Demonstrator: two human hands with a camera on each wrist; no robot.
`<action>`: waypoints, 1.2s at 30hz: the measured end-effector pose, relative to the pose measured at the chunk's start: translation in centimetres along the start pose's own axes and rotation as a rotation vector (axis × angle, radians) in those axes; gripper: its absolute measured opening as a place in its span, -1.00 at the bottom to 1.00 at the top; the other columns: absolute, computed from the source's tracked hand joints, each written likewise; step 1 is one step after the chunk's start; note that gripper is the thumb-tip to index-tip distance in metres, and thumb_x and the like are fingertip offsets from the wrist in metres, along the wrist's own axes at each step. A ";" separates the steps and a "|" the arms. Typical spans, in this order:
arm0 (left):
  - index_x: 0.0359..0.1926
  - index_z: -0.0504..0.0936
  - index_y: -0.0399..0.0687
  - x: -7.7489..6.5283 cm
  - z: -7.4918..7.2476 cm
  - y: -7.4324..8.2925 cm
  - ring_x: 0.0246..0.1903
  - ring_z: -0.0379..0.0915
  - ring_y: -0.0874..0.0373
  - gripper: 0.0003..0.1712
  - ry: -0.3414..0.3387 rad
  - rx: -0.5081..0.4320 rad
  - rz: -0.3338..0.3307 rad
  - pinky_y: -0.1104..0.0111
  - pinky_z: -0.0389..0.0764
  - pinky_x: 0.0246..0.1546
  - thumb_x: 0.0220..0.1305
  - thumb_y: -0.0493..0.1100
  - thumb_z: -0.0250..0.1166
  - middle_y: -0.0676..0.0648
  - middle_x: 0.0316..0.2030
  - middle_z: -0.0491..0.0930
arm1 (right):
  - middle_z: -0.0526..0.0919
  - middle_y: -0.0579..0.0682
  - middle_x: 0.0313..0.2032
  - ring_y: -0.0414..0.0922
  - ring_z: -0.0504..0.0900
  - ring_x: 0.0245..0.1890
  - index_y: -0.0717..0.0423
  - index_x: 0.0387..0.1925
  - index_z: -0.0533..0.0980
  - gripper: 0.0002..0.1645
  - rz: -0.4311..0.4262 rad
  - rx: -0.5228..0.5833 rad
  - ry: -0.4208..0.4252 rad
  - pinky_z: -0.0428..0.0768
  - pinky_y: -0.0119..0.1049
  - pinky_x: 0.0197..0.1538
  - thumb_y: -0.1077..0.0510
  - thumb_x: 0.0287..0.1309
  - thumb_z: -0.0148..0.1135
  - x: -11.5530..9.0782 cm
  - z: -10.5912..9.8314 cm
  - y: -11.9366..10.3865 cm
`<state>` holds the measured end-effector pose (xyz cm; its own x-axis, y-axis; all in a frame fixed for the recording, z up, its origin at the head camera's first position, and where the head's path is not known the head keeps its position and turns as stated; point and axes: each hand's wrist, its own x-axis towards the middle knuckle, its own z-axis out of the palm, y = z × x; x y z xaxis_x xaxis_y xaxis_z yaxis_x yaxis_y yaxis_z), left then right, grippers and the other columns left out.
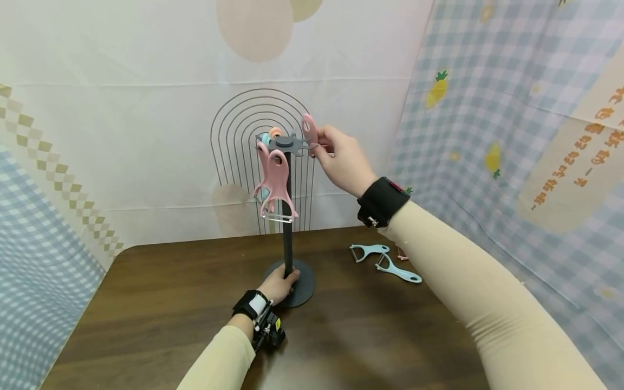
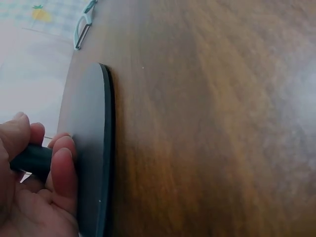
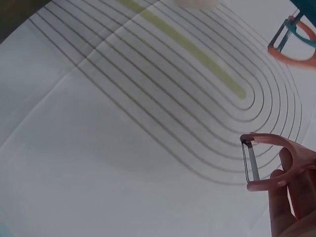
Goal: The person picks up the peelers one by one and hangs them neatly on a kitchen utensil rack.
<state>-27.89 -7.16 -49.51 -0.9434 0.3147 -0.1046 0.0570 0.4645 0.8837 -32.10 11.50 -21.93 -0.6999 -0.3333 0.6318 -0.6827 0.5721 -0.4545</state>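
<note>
A dark stand with a hooked top (image 1: 287,144) rises from a round base (image 1: 305,290) on the table. My left hand (image 1: 278,285) grips its pole (image 1: 287,241) low down, just above the base. Up at the hooks, my right hand (image 1: 345,162) pinches a pink peeler (image 1: 308,125) by the handle, its hole end right at a hook on the right side. In the right wrist view the blade end of that peeler (image 3: 256,186) sticks out past the fingers. Pink peelers (image 1: 278,176) hang at the front of the stand, with blue and orange (image 1: 275,131) ones behind.
Two light blue peelers (image 1: 398,271) lie on the wooden table (image 1: 195,303) to the right, with part of a pink one (image 1: 402,253) beside them, partly behind the right sleeve. A white patterned cloth (image 1: 146,135) hangs behind, and a checked cloth (image 1: 468,179) on the right.
</note>
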 end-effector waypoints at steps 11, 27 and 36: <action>-0.12 0.45 -0.17 -0.6 0.1 0.6 -0.44 0.45 0.10 -0.74 -0.007 0.008 -0.010 0.28 0.40 -0.37 0.50 -0.04 0.03 -0.10 -0.46 0.48 | 0.69 -0.01 -0.08 -0.18 0.66 -0.10 0.04 0.06 0.46 -0.75 0.006 -0.003 -0.030 0.52 -0.29 -0.10 0.19 0.40 0.07 -0.3 0.5 -1.0; -0.13 0.44 -0.19 -1.7 0.6 1.7 -0.45 0.44 0.09 -0.77 -0.043 -0.011 -0.002 0.27 0.41 -0.36 0.51 -0.09 0.02 -0.10 -0.47 0.47 | 0.65 0.16 -0.01 -0.04 0.63 0.02 0.22 0.06 0.47 -0.71 -0.017 0.035 0.002 0.52 -0.40 0.02 0.21 0.36 0.12 -2.9 2.0 -2.6; -0.13 0.46 -0.16 -1.1 0.5 1.2 -0.44 0.45 0.11 -0.74 -0.032 0.026 -0.018 0.27 0.40 -0.36 0.50 -0.04 0.03 -0.08 -0.46 0.49 | 0.65 0.11 0.00 -0.10 0.62 0.04 0.18 0.20 0.40 -0.60 0.000 0.036 0.006 0.52 -0.36 0.03 0.17 0.39 0.09 -3.0 2.4 -2.3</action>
<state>-26.62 -6.51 -48.53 -0.9336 0.3321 -0.1347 0.0493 0.4914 0.8696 -28.89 9.38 -24.31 -0.6989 -0.3284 0.6354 -0.6897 0.5445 -0.4773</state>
